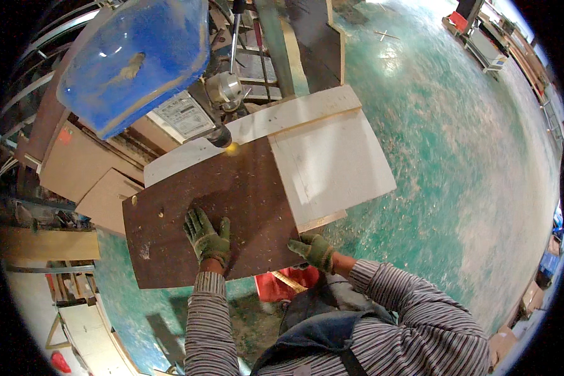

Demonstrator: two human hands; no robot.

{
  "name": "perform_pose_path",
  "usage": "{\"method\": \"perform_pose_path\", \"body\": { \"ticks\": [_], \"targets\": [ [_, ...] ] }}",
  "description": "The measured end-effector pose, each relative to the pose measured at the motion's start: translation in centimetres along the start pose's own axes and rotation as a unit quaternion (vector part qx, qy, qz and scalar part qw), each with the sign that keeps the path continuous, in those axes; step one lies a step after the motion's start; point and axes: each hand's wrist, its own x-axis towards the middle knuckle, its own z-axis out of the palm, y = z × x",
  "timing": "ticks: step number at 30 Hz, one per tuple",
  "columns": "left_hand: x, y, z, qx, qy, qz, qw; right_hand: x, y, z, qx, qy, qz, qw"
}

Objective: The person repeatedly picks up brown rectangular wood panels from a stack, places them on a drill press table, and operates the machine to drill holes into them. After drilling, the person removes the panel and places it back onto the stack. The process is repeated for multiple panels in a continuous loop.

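Note:
A dark brown board [250, 207] lies flat on a work surface, with wood chips and small pale marks on it. My left hand [208, 239], in a green glove, is pressed flat on the board with its fingers spread. At the near right corner, my gloved right hand [314, 250] grips the board's edge; some of its fingers are hidden. Over the board's far edge stands a drill head [220, 136], and a small yellow glow shows below it. Whether its tip touches the board cannot be seen.
A white strip [319, 108] runs along the board's far edge, and a white panel [338, 156] adjoins it on the right. A dusty blue bin [138, 59] stands behind the drill. Brown sheets [84, 153] lean at left. Dust covers the green floor [432, 188].

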Motion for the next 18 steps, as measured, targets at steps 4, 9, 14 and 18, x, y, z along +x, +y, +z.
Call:
{"method": "perform_pose_path", "body": {
  "ticks": [4, 9, 14, 18],
  "targets": [
    [0.1, -0.6, -0.4, 0.017, -0.013, -0.011, 1.000, -0.8, -5.5, -2.3, -0.379, -0.094, 0.075, 0.918],
    [-0.1, -0.2, -0.8, -0.009, -0.006, -0.005, 1.000, 0.1, -15.6, -8.1, -0.391, 0.144, -0.300, 0.858],
    [-0.4, -0.3, -0.1, 0.018, 0.016, 0.001, 1.000, 1.8, -35.3, -7.4, -0.362, 0.225, -0.591, 0.685],
    [-0.3, -0.1, -0.6, 0.003, -0.005, -0.019, 1.000, 4.4, -44.4, -3.7, -0.406, 0.237, -0.605, 0.642]
  ]
}}
